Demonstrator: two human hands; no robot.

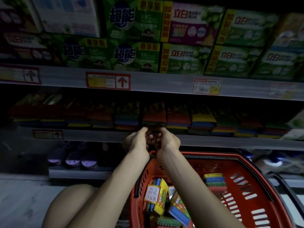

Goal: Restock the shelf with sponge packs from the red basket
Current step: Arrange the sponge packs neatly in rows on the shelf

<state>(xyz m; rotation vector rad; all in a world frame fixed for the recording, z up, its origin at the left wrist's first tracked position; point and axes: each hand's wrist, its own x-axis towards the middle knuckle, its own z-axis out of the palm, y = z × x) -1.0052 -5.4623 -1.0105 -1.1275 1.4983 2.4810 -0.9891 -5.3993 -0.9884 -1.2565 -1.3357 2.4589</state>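
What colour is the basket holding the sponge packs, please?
The basket is red, with a black handle; the head view shows it best.

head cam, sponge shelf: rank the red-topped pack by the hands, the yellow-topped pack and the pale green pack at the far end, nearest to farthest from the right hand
1. Red-topped pack: just above the right hand, in the middle of the row.
2. Yellow-topped pack: further right on the same shelf.
3. Pale green pack: far right end.

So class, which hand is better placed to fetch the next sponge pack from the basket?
Probably the right hand: its forearm lies directly over the red basket, while the left hand reaches in from beside the rim.
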